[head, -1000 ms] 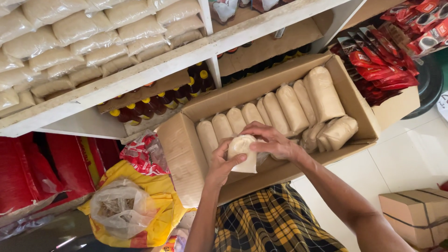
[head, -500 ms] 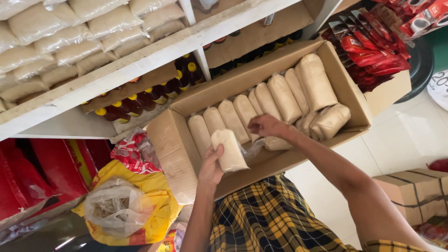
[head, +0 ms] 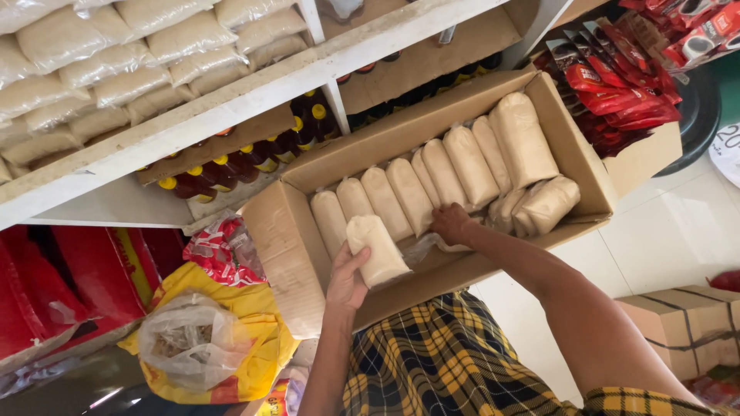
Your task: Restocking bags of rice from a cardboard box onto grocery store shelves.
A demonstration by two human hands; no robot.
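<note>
Left hand [head: 347, 281] grips a pale bag [head: 378, 250] at the near edge of the cardboard box [head: 289, 250]. Right hand [head: 451, 223] is curled closed on clear plastic [head: 422, 248] inside the box, beside the bag row [head: 432, 173].

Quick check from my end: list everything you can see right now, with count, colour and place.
cardboard box: one, brown, open, centre
pale packets: about ten, cream, in the box
held packet: one, cream, at the box's near edge
shelf packets: many, cream, upper shelf
shelf: one, white, top
bottles: several, dark with yellow caps, under the shelf
red sachets: many, top right
yellow bag: one, lower left
small boxes: two, brown, lower right
left hand: holds the held packet
right hand: inside the box, on clear wrap
</note>
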